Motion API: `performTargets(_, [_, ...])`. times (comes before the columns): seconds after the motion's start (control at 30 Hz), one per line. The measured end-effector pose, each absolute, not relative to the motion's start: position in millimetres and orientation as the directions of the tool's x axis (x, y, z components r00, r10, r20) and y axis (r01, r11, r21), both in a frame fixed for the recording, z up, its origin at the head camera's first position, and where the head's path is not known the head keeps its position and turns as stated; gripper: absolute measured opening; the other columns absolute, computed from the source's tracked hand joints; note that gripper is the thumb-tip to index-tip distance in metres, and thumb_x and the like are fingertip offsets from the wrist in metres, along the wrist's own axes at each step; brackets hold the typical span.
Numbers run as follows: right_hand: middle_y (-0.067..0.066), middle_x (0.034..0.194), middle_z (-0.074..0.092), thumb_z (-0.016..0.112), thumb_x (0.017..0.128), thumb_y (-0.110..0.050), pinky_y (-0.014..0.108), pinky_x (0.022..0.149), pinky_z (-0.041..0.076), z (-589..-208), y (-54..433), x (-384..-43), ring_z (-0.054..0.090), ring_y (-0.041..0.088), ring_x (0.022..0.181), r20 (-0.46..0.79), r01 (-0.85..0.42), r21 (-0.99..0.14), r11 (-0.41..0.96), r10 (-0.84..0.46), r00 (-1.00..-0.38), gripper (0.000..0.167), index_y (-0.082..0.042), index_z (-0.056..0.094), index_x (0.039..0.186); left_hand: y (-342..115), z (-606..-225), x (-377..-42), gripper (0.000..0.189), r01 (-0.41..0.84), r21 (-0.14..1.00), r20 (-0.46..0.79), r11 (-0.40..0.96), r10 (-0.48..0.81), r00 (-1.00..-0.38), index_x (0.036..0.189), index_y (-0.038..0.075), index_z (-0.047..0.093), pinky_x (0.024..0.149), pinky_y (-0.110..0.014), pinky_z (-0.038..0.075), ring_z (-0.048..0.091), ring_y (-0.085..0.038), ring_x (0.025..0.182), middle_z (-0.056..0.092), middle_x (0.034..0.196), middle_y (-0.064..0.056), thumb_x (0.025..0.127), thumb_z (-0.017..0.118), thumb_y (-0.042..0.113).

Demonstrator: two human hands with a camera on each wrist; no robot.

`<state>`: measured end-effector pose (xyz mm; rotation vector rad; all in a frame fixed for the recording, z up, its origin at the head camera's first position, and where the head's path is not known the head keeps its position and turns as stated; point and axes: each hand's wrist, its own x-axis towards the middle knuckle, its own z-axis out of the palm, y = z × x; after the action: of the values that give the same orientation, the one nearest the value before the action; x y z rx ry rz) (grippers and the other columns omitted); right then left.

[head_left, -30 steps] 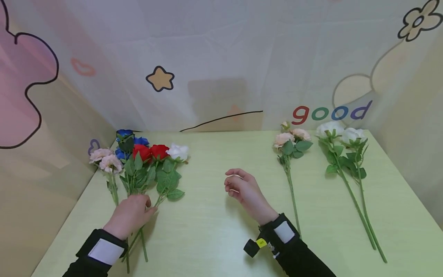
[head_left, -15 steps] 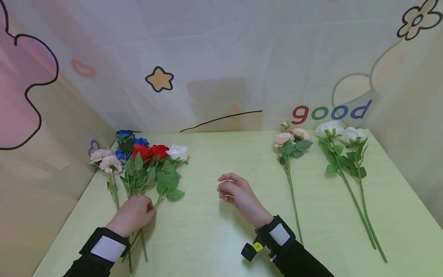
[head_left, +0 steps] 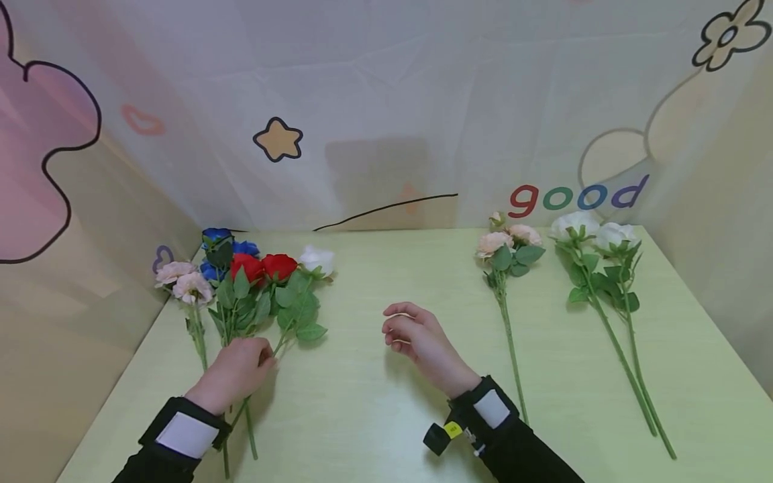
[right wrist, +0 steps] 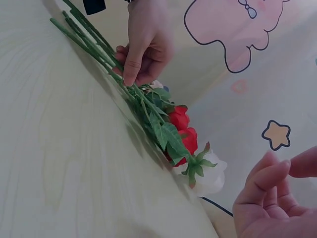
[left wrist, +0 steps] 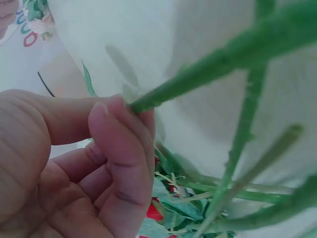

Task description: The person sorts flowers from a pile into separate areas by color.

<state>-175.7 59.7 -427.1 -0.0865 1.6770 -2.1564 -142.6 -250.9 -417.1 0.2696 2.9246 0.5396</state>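
At the left of the table, my left hand (head_left: 235, 372) pinches the green stem (left wrist: 213, 67) of a white rose (head_left: 317, 259) between thumb and fingertips. The rose's leaves (head_left: 300, 310) fan out beyond the hand. Red roses (head_left: 279, 266), blue roses (head_left: 217, 235) and pale pink flowers (head_left: 193, 285) lie close by, some of their stems passing beneath that hand. Over the middle of the table my right hand (head_left: 425, 345) hovers with nothing in it, its fingers loosely curled. The right wrist view shows the white rose's head tilted at the end of the bunch.
On the right lie a pale pink flower stem (head_left: 510, 335) and two long-stemmed white roses (head_left: 575, 225). A printed cloth (head_left: 386, 87) hangs behind the pale table (head_left: 362, 416), and side walls rise at both edges.
The white rose has shifted slightly right and its leaves have swung, moving a little away from the red roses. My left fingers have closed on its stem. The right hand has drifted slightly left.
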Motion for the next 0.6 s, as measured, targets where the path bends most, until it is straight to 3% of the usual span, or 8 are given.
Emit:
performTargets(0.3, [-0.001, 0.083, 0.059, 0.05, 0.1, -0.009, 0.018, 0.069, 0.049, -431, 75, -178, 0.057, 0.011, 0.076, -0.201, 0.272, -0.944, -0.185, -0.331, -0.922, 0.013, -0.004, 0.054, 0.113, -235, -406, -147, 0.009, 0.185, 0.393, -0.044, 0.901, 0.22, -0.975, 0.087, 0.004, 0.068, 0.056, -0.026, 0.039, 0.048, -0.012, 0.061, 0.06, 0.069, -0.001, 0.094, 0.066, 0.008])
performTargets(0.6, [-0.002, 0.085, 0.059, 0.049, 0.101, -0.009, 0.018, 0.071, 0.049, -436, 98, -177, 0.057, 0.01, 0.078, -0.224, 0.277, -0.951, -0.135, -0.312, -0.923, 0.018, 0.0, 0.052, 0.117, -201, -398, -167, 0.014, 0.199, 0.619, -0.031, 0.76, 0.276, -0.961, 0.098, 0.001, 0.07, 0.056, -0.023, 0.047, 0.057, -0.011, 0.064, 0.07, 0.079, -0.009, 0.098, 0.062, 0.013])
